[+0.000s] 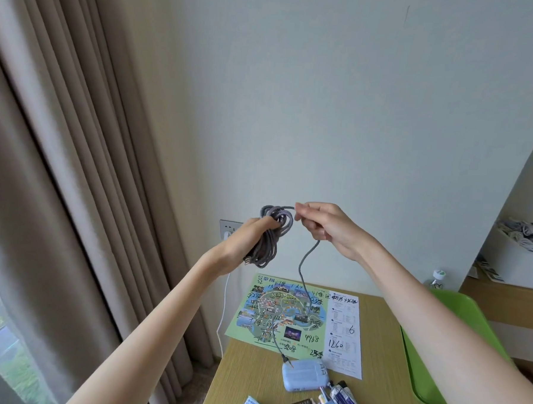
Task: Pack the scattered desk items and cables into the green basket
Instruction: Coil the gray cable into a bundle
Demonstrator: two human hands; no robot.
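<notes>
In the head view, a grey braided cable [271, 233] is held raised above the desk [381, 347], most of it already gathered into a coil clamped in the left hand [244, 242], whose fingers are closed around the bundle. The right hand [322, 225] is pinched shut on the strand just beside the top of the coil, and from there a loose tail hangs down over the printed map sheet [296, 317] to a plug end resting by the pale blue power bank [304, 375]. The step in hand is judged to be the winding of the remaining tail. It is best done with loops kept even in size and laid flat against the bundle, the slack being fed without twist, and the plug lifted clear of the power bank so nothing is dragged. The green basket [455, 344] is seen at the desk's right edge, partly hidden behind the right forearm; the finished coil is best lowered into it whole, not dropped, so that it is not sprung open. Small packets and pens [338, 397] lie on the desk nearer the camera, not yet packed.
</notes>
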